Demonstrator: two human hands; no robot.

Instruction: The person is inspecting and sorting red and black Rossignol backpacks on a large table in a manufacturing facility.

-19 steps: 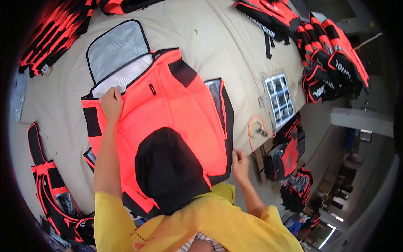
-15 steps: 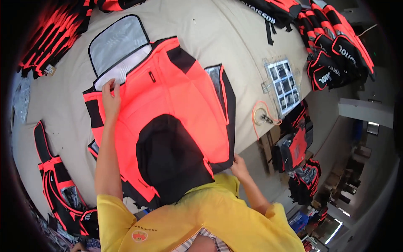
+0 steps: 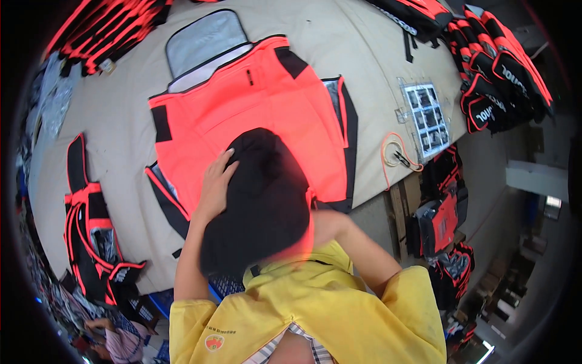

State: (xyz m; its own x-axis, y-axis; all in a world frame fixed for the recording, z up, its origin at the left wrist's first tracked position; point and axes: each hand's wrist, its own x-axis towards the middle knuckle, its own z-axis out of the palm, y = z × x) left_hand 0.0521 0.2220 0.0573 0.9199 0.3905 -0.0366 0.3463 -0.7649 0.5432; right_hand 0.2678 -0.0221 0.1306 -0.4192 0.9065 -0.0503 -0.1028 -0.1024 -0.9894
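Note:
A large neon-coral and black backpack point(image 3: 254, 91) lies spread on the table before me, a grey-lined flap point(image 3: 207, 42) folded open at its far end. Nearest my body, a rounded black fabric panel point(image 3: 260, 188) bulges up from it. My left hand point(image 3: 216, 185) rests against that panel's left side, its fingers slightly apart on the cloth. On the panel's right, by a coral edge, is my right hand point(image 3: 326, 225); motion blurs it and its fingers are hidden. Dark side pockets with coral trim point(image 3: 336, 109) stick out from the bag.
Another black and coral bag piece point(image 3: 91, 230) lies at left. Coral-striped pieces point(image 3: 112, 30) are stacked far left, more bags point(image 3: 503, 73) far right. A gridded sheet point(image 3: 427, 118) and a coral cord point(image 3: 388, 161) lie near the table's right edge. A person point(image 3: 121, 340) is at lower left.
My left hand has left the bag's far-left edge and come back onto the black panel. My right hand has moved inward from the bag's near-right corner. The black panel has shifted and lifted.

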